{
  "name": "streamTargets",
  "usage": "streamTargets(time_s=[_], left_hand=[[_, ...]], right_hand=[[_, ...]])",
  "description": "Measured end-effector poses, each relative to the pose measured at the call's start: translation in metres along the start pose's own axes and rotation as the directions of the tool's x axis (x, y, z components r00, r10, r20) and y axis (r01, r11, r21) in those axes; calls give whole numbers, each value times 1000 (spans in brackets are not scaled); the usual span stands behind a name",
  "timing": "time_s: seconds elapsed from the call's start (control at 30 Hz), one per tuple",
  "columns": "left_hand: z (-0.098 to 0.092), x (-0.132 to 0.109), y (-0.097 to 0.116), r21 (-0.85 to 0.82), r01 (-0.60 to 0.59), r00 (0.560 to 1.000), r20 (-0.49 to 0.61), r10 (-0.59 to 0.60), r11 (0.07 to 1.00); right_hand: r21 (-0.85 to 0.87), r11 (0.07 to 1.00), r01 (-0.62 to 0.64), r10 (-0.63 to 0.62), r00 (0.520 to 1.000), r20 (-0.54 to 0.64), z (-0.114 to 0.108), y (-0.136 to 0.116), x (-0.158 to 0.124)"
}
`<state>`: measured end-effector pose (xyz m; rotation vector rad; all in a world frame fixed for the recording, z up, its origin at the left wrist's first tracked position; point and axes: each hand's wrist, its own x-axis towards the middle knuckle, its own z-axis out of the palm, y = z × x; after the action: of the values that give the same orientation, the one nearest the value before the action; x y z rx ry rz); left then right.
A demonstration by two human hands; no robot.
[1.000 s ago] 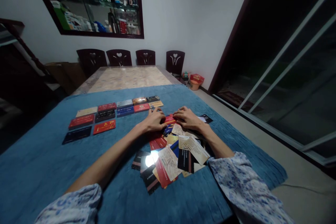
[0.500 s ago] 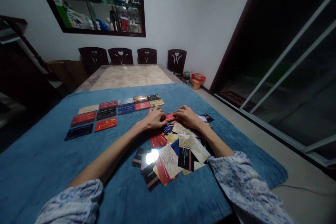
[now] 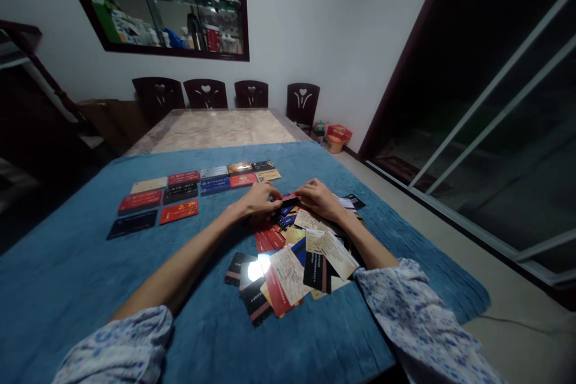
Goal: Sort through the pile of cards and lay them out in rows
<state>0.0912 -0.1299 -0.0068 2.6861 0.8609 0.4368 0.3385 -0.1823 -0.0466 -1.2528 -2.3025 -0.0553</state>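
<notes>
Head view shows my two hands meeting at the far end of a loose pile of cards [image 3: 292,261], and between them sits a red card [image 3: 288,197] — my left hand [image 3: 260,199] has its curled fingers [image 3: 271,193] closed on the card's left end, while my right hand [image 3: 319,198] has its fingers [image 3: 306,190] bent down onto the card's right end. Whether the card is lifted clear of the pile or only tipped up on it, I cannot tell. Both wrists lie low, my right forearm resting across the right edge of the pile and my left arm stretched along its left side. Cards in the pile overlap every way, red, black, dark blue and cream ones with printed backs, and one near the near-left corner throws back a bright glare. Left of my hands, well apart from the pile, sorted cards [image 3: 189,192] lie flat in neat rows — red, black, blue, grey and tan. Everything rests on a blue cloth [image 3: 90,276] that covers the near part of the table [image 3: 216,129], whose pale stone top shows bare at the far end. Four dark chairs [image 3: 204,93] stand along that far edge, and a glass-fronted wall cabinet [image 3: 171,3] of bottles and boxes hangs above them.
</notes>
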Motion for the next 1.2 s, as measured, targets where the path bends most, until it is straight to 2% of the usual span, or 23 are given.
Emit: streamTargets(time_s=[0.13, 0.3, 0.53, 0.7, 1.07, 1.2], left_hand=[[-2, 2, -6, -64, -3, 999, -38, 0, 998], [0, 3, -14, -40, 25, 992, -120, -29, 999], [2, 3, -21, -18, 72, 975, -208, -74, 997], [5, 2, -26, -31, 87, 971, -221, -92, 996], [9, -1, -29, -100, 36, 956, -286, -63, 994], [13, -1, -32, -50, 42, 960, -276, -54, 998]], right_hand=[[-5, 998, -70, 70, 997, -21, 1, -1, 4], [-47, 987, -152, 150, 987, -50, 3, -6, 14], [-76, 982, -174, 168, 983, -76, 5, -12, 28], [-86, 977, -196, 192, 980, -55, 5, -16, 32], [-115, 967, -226, 224, 974, -31, 9, -17, 31], [-127, 970, -208, 209, 978, -11, 8, -16, 30]])
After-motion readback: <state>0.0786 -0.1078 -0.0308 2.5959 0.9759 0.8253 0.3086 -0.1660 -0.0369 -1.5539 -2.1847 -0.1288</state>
